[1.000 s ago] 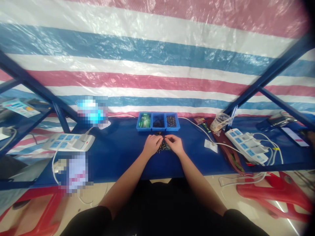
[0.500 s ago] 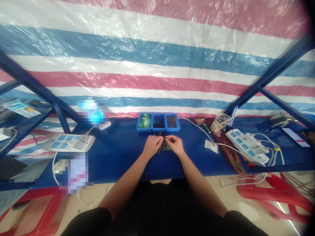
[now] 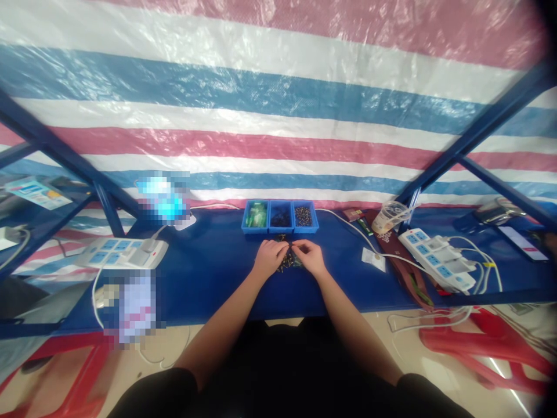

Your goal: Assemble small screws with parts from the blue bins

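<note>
From afar, I held my left hand (image 3: 270, 255) and right hand (image 3: 310, 256) nearly fingertip to fingertip, curled; any pinched item I couldn't make out. Metal parts (image 3: 285, 264) lay between them; virtually nothing had just shifted, suggesting unfinished fine work.

Compared with one second earlier, the view has shifted slightly: the blue three-compartment tray (image 3: 281, 231), right-hand power strip (image 3: 429, 254) and phone (image 3: 523, 242) sit marginally lower in the frame. At lower right, beyond the table edge, more brownish cords (image 3: 522, 328) show, and a blurred greyish shape (image 3: 521, 308), unidentifiable, has appeared.
</note>
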Demonstrator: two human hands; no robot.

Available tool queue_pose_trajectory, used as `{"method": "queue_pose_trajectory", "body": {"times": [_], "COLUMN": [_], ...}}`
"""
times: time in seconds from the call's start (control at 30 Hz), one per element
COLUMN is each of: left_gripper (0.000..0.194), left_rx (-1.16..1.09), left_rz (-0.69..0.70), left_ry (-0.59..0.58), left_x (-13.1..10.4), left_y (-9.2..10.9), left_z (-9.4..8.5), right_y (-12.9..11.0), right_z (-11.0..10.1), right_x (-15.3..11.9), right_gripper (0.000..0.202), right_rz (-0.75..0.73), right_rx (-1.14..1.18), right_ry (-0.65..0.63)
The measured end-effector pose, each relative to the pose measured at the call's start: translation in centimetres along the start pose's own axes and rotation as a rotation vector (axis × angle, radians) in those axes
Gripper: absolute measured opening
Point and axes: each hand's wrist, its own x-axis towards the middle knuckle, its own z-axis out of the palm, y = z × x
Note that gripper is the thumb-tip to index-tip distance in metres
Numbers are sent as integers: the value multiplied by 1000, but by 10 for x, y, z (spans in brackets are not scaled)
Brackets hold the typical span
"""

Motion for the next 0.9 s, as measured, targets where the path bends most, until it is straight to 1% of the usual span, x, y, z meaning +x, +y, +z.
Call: {"method": "queue_pose_trajectory", "body": {"times": [0.17, 0.33, 0.47, 0.9], "left_gripper": [28, 26, 26, 25], "left_rx": [1, -11, -5, 13], "left_rz": [-1, -9, -5, -26], "left_ry": [-9, 16, 3, -13], "left_x": [0, -1, -1, -1], "left_y": [1, 0, -1, 1], "left_z": [-1, 1, 3, -1], "right_y": [0, 0, -2, -1], "right_z": [0, 0, -1, 0], "right_x": [0, 0, 0, 0], "right_gripper": [29, 27, 27, 31], "right_rz": [-6, 2, -4, -3], "right_rx": [12, 7, -4, 10], "right_ry": [3, 7, 1, 7]}}
